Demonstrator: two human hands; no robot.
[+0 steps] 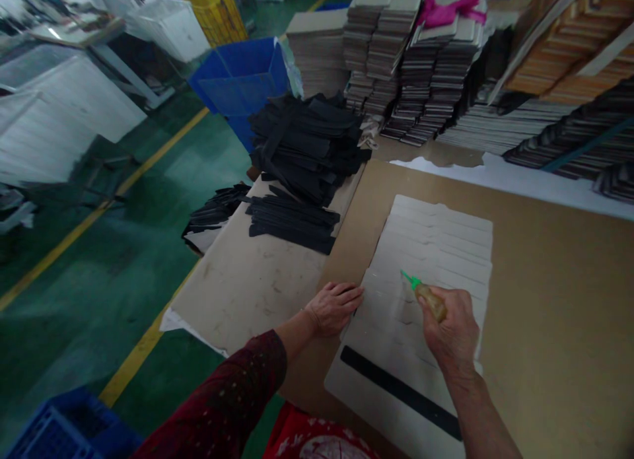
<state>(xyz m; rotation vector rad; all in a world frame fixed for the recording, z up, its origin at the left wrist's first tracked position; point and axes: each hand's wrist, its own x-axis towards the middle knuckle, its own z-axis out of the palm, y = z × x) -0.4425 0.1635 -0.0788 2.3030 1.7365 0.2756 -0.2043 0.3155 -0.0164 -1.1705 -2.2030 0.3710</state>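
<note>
The right hand [453, 330] grips a small amber glue bottle with a green nozzle [426, 296] over overlapped pale card strips [436, 247]. The left hand [335, 307] lies flat, steadying their edge. One black strip [401, 391] is laid down; a heap of black strips [307, 148] waits.

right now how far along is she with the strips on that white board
Done: one black strip lies across the near end of the white sheets. In hand: the right hand holds a glue bottle, green tip over the sheets; the left hand presses their edge. Left: the other sheets are bare, and a strip pile waits.
</note>
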